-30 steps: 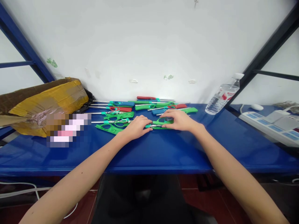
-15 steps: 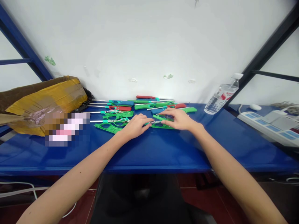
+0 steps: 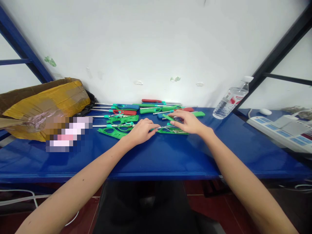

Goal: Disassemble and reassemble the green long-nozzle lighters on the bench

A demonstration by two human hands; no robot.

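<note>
My left hand (image 3: 142, 130) pinches the metal tube of an opened green stick lighter (image 3: 168, 130) just above the table. The lighter's inner parts and thin wires show in its lower shell. My right hand (image 3: 187, 123) grips a loose green shell half (image 3: 167, 117) between thumb and fingers, tilted and apart from the lighter below. Left of my left hand lie another opened lighter (image 3: 123, 119) with its insides bare and a green handle shell (image 3: 110, 132). Part of these is covered by my left hand.
Several red, blue and green lighters, among them a red one (image 3: 151, 100), lie along the wall. A taped cardboard box (image 3: 48, 107) stands at left. At right are a water bottle (image 3: 230, 102) and a power strip (image 3: 280, 130). The blue table (image 3: 158, 159) has its edge near me.
My right hand has lifted and tilted the green shell half away from the lighter, so more of the lighter's inside shows. My left hand keeps its pinch on the tube.
</note>
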